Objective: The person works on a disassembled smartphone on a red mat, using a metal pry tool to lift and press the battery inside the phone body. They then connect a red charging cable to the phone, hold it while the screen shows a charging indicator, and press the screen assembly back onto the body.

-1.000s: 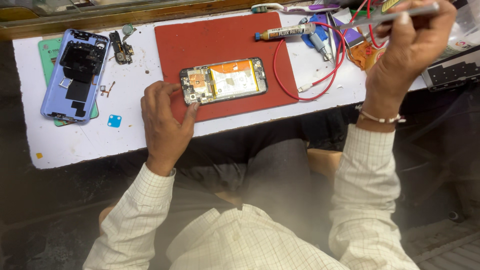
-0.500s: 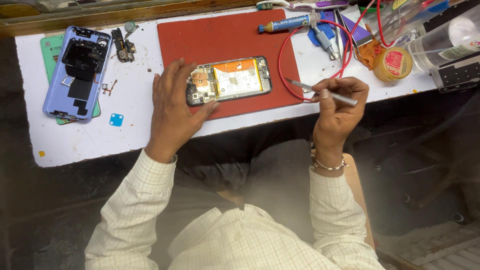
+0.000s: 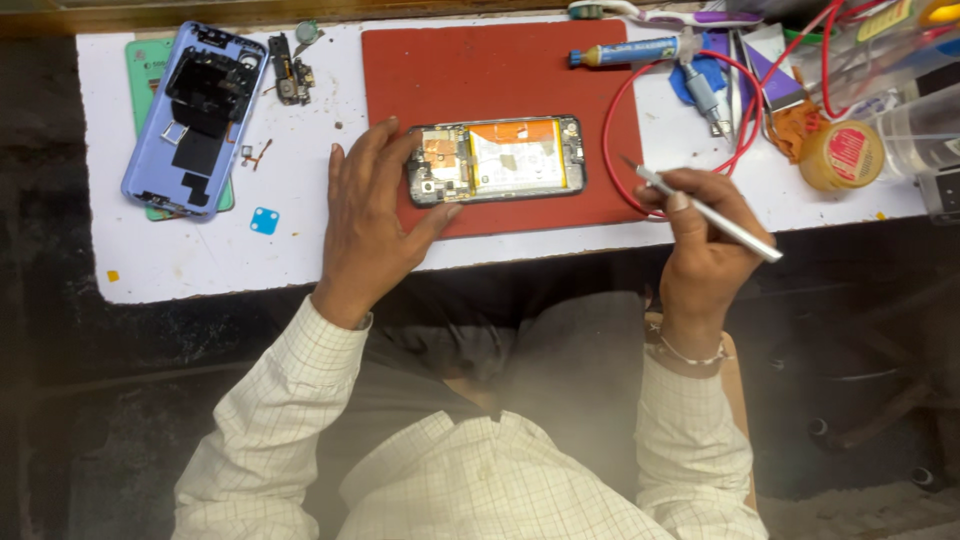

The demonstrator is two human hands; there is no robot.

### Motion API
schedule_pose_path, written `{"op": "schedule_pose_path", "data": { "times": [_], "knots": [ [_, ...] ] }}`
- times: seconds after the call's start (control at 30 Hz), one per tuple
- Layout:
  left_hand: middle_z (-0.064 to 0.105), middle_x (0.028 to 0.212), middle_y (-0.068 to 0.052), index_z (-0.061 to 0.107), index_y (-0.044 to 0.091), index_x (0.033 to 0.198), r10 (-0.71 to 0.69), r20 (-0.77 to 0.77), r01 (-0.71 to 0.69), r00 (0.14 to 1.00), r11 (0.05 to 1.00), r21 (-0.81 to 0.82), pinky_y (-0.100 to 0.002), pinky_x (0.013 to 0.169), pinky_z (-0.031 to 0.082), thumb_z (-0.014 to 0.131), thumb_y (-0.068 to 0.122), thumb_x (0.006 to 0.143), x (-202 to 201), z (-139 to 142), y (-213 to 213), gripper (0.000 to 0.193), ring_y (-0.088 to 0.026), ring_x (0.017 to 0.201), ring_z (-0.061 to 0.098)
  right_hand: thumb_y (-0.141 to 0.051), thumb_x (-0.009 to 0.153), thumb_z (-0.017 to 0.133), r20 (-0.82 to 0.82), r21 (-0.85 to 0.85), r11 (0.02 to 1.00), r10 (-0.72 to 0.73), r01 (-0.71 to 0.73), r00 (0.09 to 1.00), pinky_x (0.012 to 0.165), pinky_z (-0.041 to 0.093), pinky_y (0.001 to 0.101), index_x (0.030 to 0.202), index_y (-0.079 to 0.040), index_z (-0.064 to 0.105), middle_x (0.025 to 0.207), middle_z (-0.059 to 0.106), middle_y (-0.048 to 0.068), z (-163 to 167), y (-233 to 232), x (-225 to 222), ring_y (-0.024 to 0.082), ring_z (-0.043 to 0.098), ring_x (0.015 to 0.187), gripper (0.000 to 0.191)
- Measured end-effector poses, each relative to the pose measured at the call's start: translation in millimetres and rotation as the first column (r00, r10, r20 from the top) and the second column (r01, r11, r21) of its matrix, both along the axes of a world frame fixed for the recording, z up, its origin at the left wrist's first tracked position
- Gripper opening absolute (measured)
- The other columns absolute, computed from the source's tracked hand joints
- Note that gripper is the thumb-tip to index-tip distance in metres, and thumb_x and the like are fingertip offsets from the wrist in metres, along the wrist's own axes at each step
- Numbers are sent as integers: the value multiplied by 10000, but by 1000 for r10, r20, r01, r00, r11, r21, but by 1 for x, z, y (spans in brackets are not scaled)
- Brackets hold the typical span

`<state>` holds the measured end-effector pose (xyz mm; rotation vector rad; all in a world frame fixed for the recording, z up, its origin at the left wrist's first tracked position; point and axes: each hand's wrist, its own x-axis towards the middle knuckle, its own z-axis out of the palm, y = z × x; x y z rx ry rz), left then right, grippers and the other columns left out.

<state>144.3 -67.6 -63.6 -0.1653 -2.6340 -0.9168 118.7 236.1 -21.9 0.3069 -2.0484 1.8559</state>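
- Opened phone [image 3: 497, 160] lies on red mat [image 3: 500, 95], long axis running left-right
- Left hand [image 3: 375, 215] nearer: fingers spread, fingertips touching the phone's left end
- Right hand [image 3: 700, 235] pinches tweezers [image 3: 700, 210]; their tip points left toward the phone, just beside its right end

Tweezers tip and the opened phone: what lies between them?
Head view: only bare red mat and a loop of red wire crossing it separate the tweezers in the right hand from the phone.
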Motion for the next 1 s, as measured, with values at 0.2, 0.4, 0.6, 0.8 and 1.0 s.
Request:
{"op": "schedule_pose_path", "data": {
  "times": [0.2,0.4,0.6,0.8,1.0],
  "knots": [
    [421,1542,-215,509,11,1434,136,-27,-134,990,989,68,-642,1220,262,763,369,986,-5,-7,-8,626,-419,1437,417,-30,1064,656,77,-159,908,404,-389,912,983,640,359,1227,97,661,1147,715,161,7,-56,-44,241,754,1047,206],
    [444,1488,-241,513,-23,1401,142,-57,-141,988,990,22,-637,1189,291,752,373,973,-5,-8,-15,630,-411,1394,449,-38,1034,705,211,-1,841,528,-540,822,973,612,314,1241,77,683,1160,748,139,-3,-120,-112,198,738,1083,237],
    [460,1452,-235,515,-40,1380,149,-58,-145,987,987,67,-608,1196,314,739,382,976,-8,-8,-23,625,-395,1377,455,-32,1023,709,304,-113,776,621,-620,722,865,634,278,1199,40,679,1086,754,122,-7,-149,-146,180,753,1002,193],
    [459,1445,-245,515,-57,1357,143,-36,-140,989,988,68,-611,1187,316,719,390,976,-10,-5,-27,621,-403,1381,450,-64,1028,732,345,-35,797,576,-603,741,687,606,220,1189,22,689,1048,760,130,-13,-159,-158,173,775,898,188],
    [456,1442,-253,512,-61,1351,141,-33,-139,989,988,64,-614,1188,312,715,390,978,-11,-5,-29,619,-404,1379,449,-70,1042,730,317,-1,775,600,-632,735,652,580,208,1187,12,699,1071,763,117,-13,-162,-159,170,771,869,170]
  ]
}}
